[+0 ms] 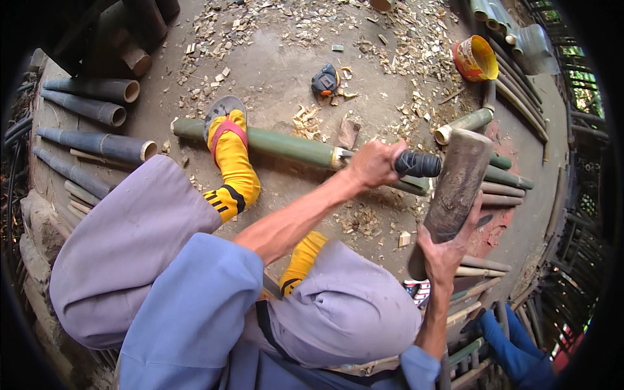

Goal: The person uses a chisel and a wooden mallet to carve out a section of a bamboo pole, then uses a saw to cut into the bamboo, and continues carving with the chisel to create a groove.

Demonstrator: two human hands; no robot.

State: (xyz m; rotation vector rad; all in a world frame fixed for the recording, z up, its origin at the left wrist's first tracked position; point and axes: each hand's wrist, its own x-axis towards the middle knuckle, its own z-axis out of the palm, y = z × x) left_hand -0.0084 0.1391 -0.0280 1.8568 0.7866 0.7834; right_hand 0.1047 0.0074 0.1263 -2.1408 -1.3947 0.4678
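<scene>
My left hand (376, 165) is closed round a chisel-like tool, whose black-wrapped handle (418, 164) sticks out to the right. Its metal end meets the pale cut end of a green bamboo pole (289, 147); how deep it sits is hidden. In my right hand (447, 250) is a thick, dark wooden mallet (457, 185), tilted upward. The mallet's head is just right of the handle, with a narrow gap or slight overlap between them. My left foot, in a yellow sock (235, 170) and a sandal, presses on the pole near its far left end.
Several dark bamboo poles (107, 144) lie at the left. More bamboo pieces (463, 125) lie at the right, near a yellow and red bucket (475, 58). Wood chips (416, 55) litter the ground around a black and orange object (325, 80). Blue-clad legs (513, 344) show lower right.
</scene>
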